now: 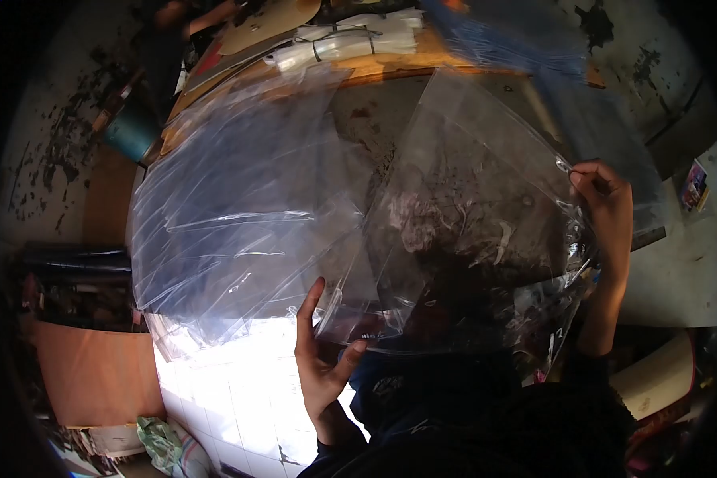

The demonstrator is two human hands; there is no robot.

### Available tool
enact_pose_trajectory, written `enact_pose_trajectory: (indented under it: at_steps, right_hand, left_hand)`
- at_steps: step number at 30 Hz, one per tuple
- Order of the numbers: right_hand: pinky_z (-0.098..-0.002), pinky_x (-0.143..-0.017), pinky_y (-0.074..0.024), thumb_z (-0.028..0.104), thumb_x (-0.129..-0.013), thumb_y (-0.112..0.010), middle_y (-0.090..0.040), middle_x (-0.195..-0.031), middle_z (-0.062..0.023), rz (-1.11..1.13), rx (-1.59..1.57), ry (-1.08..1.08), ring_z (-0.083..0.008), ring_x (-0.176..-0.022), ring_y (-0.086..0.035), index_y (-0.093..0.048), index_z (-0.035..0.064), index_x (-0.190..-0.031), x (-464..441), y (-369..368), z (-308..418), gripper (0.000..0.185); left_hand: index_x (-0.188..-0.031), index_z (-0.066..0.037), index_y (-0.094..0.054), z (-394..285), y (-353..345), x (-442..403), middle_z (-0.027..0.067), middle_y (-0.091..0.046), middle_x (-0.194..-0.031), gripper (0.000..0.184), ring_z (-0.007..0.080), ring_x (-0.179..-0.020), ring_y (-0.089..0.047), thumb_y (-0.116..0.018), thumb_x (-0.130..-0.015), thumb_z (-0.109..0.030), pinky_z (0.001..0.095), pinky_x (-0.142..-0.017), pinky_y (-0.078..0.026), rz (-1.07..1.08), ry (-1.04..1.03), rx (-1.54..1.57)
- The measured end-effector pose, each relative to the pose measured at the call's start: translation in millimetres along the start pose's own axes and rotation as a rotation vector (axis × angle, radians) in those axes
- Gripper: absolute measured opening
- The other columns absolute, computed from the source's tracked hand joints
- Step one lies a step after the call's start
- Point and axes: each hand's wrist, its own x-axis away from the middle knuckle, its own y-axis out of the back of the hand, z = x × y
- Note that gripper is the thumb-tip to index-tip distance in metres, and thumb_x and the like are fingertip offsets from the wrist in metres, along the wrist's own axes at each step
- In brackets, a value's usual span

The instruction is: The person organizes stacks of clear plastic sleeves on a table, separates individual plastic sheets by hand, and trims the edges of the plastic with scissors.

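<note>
A clear plastic sheet (486,159) spreads over the dark table in front of me, its near edge crumpled and shiny. My right hand (604,191) pinches its right edge between thumb and fingers. Close to the sheet's near left corner, my left hand (324,366) has its index finger and thumb spread apart; whether a fingertip touches the plastic I cannot tell. Left of this sheet lies a layered pile of clear plastic sheets (223,199), bluish and wrinkled, reaching past the table's near left edge.
Clear plastic bundles (358,40) tied with black bands lie at the back, with blue plastic sheets (510,40) to their right. A teal container (131,131) stands at left. An orange-brown panel (95,374) and a green bag (159,442) are lower left. Another person's arm shows top left.
</note>
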Motion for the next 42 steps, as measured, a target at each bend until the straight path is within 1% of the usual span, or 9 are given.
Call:
enact_pose_trajectory:
  at_steps: [3, 9, 18, 27, 30, 32, 33, 39, 42]
  right_hand:
    - [-0.0194, -0.052, -0.0320, 0.009, -0.083, -0.060, -0.051, -0.063, 0.0040, -0.045, -0.126, -0.026, -0.0029, -0.056, -0.040, -0.062, 0.0000, -0.085, -2.8, -1.6, -18.5, 0.009]
    - [-0.0178, -0.050, -0.0280, 0.013, -0.087, -0.056, -0.048, -0.065, 0.0056, -0.175, -0.126, -0.073, -0.0012, -0.056, -0.037, -0.059, 0.0012, -0.086, 1.7, -3.5, -27.8, 0.013]
    - [-0.0180, -0.052, -0.0295, 0.015, -0.088, -0.055, -0.050, -0.068, 0.0051, -0.150, -0.125, -0.082, -0.0012, -0.059, -0.039, -0.060, 0.0004, -0.088, 6.7, -7.7, -29.9, 0.016]
    - [-0.0195, -0.061, -0.0365, 0.016, -0.088, -0.055, -0.055, -0.074, 0.0024, -0.181, -0.061, 0.020, -0.0039, -0.070, -0.046, -0.060, -0.0009, -0.090, 6.6, -7.2, -33.9, 0.017]
    - [-0.0244, -0.069, -0.0412, 0.015, -0.088, -0.054, -0.059, -0.077, -0.0031, -0.147, 0.024, -0.078, -0.0116, -0.073, -0.053, -0.059, -0.0001, -0.093, 10.3, -5.1, -29.9, 0.017]
    - [-0.0300, -0.076, -0.0440, 0.013, -0.084, -0.056, -0.060, -0.093, -0.0113, -0.316, 0.476, 0.060, -0.0209, -0.084, -0.058, -0.059, 0.0025, -0.097, 21.3, -10.6, -15.1, 0.017]
    - [-0.0359, -0.083, -0.0445, 0.015, -0.080, -0.061, -0.053, -0.112, -0.0162, -0.321, 0.737, 0.336, -0.0287, -0.099, -0.056, -0.058, 0.0049, -0.103, 30.8, -8.8, -10.0, 0.025]
    - [-0.0402, -0.077, -0.0486, 0.043, -0.071, -0.072, -0.049, -0.112, -0.0185, 0.451, 0.316, 0.836, -0.0314, -0.096, -0.056, -0.056, 0.0023, -0.104, 135.4, -36.4, 65.9, 0.055]
    - [-0.0390, -0.073, -0.0486, 0.041, -0.073, -0.071, -0.051, -0.108, -0.0177, 0.469, 0.255, 0.802, -0.0289, -0.088, -0.058, -0.054, 0.0007, -0.101, 165.2, -57.3, 53.6, 0.053]
  left_hand:
    - [-0.140, -0.005, 0.004, 0.2, -16.6, -5.0, 0.0254, -0.052, -0.117, 0.083, 0.0376, -0.110, -0.052, -0.055, -0.083, 0.001, 0.0451, -0.084, -0.050, 0.022, 0.006, 0.551]
    - [-0.135, -0.001, -0.030, -4.4, -56.4, -8.7, 0.0215, -0.052, -0.118, 0.061, 0.0312, -0.108, -0.055, -0.058, -0.081, 0.000, 0.0385, -0.084, -0.051, 0.123, 0.122, 0.207]
    - [-0.130, 0.000, -0.035, -14.2, -65.8, -15.6, 0.0091, -0.055, -0.091, 0.052, 0.0146, -0.087, -0.059, -0.059, -0.083, 0.001, 0.0265, -0.073, -0.052, 0.067, 0.167, 0.373]
    - [-0.108, 0.001, -0.048, -15.5, -67.2, -8.6, 0.0058, -0.058, -0.074, 0.034, 0.0151, -0.068, -0.061, -0.063, -0.077, 0.003, 0.0257, -0.063, -0.052, -0.138, 0.193, 0.020]
    - [-0.103, 0.003, -0.051, -3.7, -73.5, -7.0, 0.0102, -0.060, -0.079, 0.030, 0.0176, -0.069, -0.065, -0.066, -0.077, 0.000, 0.0260, -0.061, -0.053, -0.249, -0.078, -0.371]
    - [-0.101, 0.003, -0.052, -4.1, -75.3, -8.7, 0.0098, -0.059, -0.078, 0.029, 0.0178, -0.067, -0.064, -0.066, -0.075, 0.002, 0.0259, -0.058, -0.053, -0.270, -0.097, -0.377]
    - [-0.099, 0.003, -0.054, -4.5, -75.9, -9.2, 0.0094, -0.059, -0.078, 0.028, 0.0180, -0.065, -0.064, -0.065, -0.073, 0.004, 0.0258, -0.056, -0.052, -0.285, -0.112, -0.383]
    - [-0.099, 0.001, -0.056, -13.8, -70.7, -29.9, 0.0082, -0.057, -0.074, 0.031, 0.0155, -0.058, -0.061, -0.063, -0.070, 0.007, 0.0263, -0.050, -0.048, -0.288, -0.172, -0.488]
    - [-0.100, -0.001, -0.057, -19.8, -69.2, -36.6, 0.0081, -0.058, -0.075, 0.030, 0.0154, -0.059, -0.062, -0.063, -0.071, 0.006, 0.0262, -0.051, -0.049, -0.267, -0.175, -0.499]
